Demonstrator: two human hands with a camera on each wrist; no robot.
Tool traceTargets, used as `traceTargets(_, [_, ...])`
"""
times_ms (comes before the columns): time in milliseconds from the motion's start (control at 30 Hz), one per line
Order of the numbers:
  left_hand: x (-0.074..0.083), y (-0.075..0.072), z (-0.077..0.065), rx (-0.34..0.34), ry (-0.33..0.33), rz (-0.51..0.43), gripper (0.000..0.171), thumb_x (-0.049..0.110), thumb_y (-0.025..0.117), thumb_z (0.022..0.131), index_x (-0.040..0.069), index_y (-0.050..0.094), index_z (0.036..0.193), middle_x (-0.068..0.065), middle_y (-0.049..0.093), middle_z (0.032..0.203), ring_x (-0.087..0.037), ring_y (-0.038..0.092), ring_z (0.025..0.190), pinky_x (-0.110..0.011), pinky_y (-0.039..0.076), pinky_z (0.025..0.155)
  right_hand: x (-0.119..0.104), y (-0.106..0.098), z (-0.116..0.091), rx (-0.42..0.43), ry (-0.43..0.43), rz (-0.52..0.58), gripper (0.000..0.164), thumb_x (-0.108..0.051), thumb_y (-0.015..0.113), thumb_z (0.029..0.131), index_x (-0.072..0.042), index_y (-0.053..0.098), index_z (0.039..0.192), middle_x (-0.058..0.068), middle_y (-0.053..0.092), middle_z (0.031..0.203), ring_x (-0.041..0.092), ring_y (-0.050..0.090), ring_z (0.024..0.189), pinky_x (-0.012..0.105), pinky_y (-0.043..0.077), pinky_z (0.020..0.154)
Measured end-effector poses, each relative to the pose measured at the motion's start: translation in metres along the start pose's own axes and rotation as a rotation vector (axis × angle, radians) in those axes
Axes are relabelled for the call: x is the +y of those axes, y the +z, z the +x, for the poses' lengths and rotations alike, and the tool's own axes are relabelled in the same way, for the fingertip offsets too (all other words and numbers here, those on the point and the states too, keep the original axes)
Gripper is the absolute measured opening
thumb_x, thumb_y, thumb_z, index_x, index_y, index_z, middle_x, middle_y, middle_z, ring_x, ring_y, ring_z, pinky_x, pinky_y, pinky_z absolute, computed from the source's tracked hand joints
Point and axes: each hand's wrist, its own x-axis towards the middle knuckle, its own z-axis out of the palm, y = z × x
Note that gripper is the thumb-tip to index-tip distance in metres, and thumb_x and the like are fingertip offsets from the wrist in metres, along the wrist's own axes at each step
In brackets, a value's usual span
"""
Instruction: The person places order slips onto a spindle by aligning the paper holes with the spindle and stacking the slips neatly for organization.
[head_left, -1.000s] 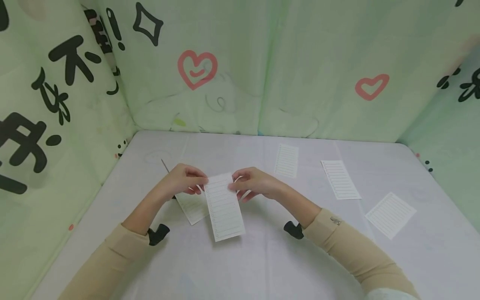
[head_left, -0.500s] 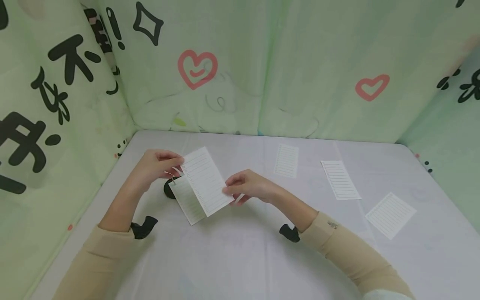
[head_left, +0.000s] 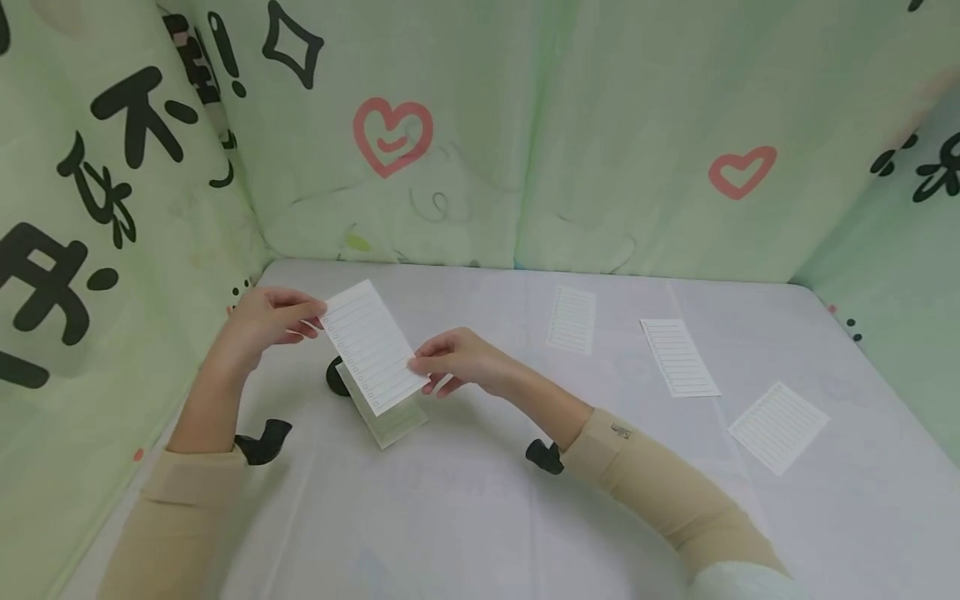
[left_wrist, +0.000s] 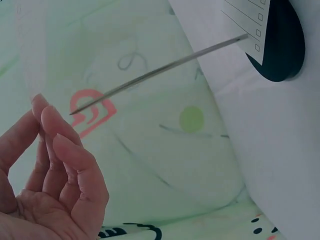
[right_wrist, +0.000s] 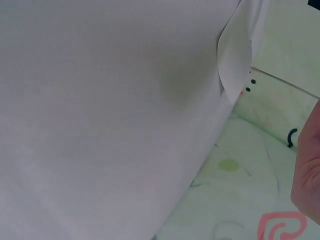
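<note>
A lined white paper sheet is held up between both hands, tilted. My left hand pinches its left edge; the thumb and fingertips meet there in the left wrist view. Near the lower right corner, my right hand pinches the same sheet. Below and behind it stands a bill spike with a round black base and a thin pointed metal rod. Another lined sheet lies low on the spike, over the base. In the head view the held sheet hides the rod.
Three more lined sheets lie on the white table to the right: one at the back, one further right and one nearer. A green printed curtain encloses the table's back and sides.
Both hands have moved left with the sheet, and it has turned from near upright to slanted. It now overlaps the spike. The sheets on the right have stayed put.
</note>
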Motion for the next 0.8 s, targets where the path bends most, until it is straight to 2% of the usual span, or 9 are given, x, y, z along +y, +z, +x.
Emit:
traceTargets(200, [-0.01, -0.01, 0.003, -0.021, -0.013, -0.031, 0.042, 0.026, 0.063, 0.086, -0.007, 0.055, 0.112, 0.012, 0.063, 0.071, -0.005, 0.062, 0.068, -0.021, 0.05, 0.068, -0.004, 0.006, 0.009, -0.001, 0.006, -0.017, 0.023, -0.016, 0.063, 0.087, 0.001, 0.064, 0.103, 0.004, 0.064, 0.081, 0.014, 0.063, 0.067, 0.029, 0.053, 0.063])
traceTargets(433, [-0.017, -0.015, 0.006, -0.065, -0.034, -0.067, 0.033, 0.023, 0.062, 0.087, -0.004, 0.057, 0.106, 0.012, 0.063, 0.071, -0.004, 0.062, 0.069, -0.02, 0.049, 0.068, -0.004, 0.01, 0.015, -0.014, 0.031, 0.001, 0.022, -0.016, 0.062, 0.087, 0.001, 0.063, 0.102, 0.004, 0.064, 0.081, 0.018, 0.064, 0.071, 0.027, 0.053, 0.062])
traceTargets(633, [-0.022, -0.016, 0.008, -0.092, -0.034, -0.136, 0.005, 0.021, 0.061, 0.088, 0.016, 0.063, 0.086, 0.013, 0.063, 0.071, -0.003, 0.062, 0.068, -0.019, 0.049, 0.067, -0.002, 0.01, 0.018, -0.011, 0.044, 0.007, 0.021, -0.016, 0.062, 0.088, 0.0, 0.063, 0.101, 0.003, 0.064, 0.082, 0.021, 0.064, 0.074, 0.026, 0.052, 0.061])
traceTargets(800, [-0.025, -0.015, 0.01, -0.103, -0.021, -0.177, 0.01, 0.02, 0.062, 0.088, 0.023, 0.063, 0.078, 0.012, 0.063, 0.07, -0.003, 0.062, 0.068, -0.018, 0.049, 0.067, -0.002, 0.01, 0.018, -0.009, 0.059, -0.004, 0.022, -0.017, 0.061, 0.088, -0.001, 0.064, 0.102, 0.002, 0.063, 0.081, 0.019, 0.064, 0.072, 0.025, 0.052, 0.06])
